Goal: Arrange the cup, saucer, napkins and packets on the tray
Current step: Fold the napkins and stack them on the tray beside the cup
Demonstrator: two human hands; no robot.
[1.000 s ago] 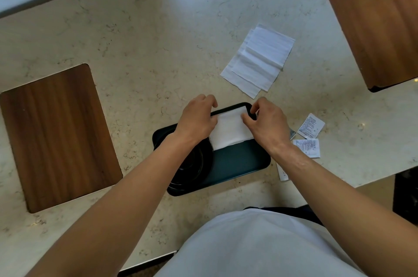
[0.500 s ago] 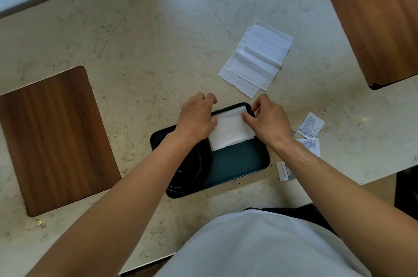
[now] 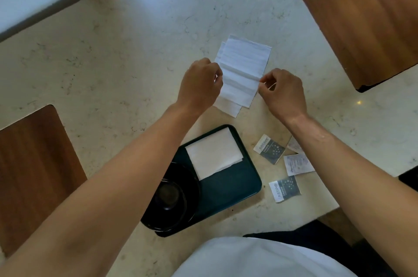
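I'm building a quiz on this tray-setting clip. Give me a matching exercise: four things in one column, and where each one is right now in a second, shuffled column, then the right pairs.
Things
1. folded napkin
2. cup
3. packets
4. napkin stack

Places
A. loose on the table, right of the tray
B. on the table beyond the tray, between the left hand and right hand, which pinch at its side edges
C. flat on the tray's far part
D. on the saucer at the tray's near left end

Pairs: 1-C, 2-D, 3-A, 4-B
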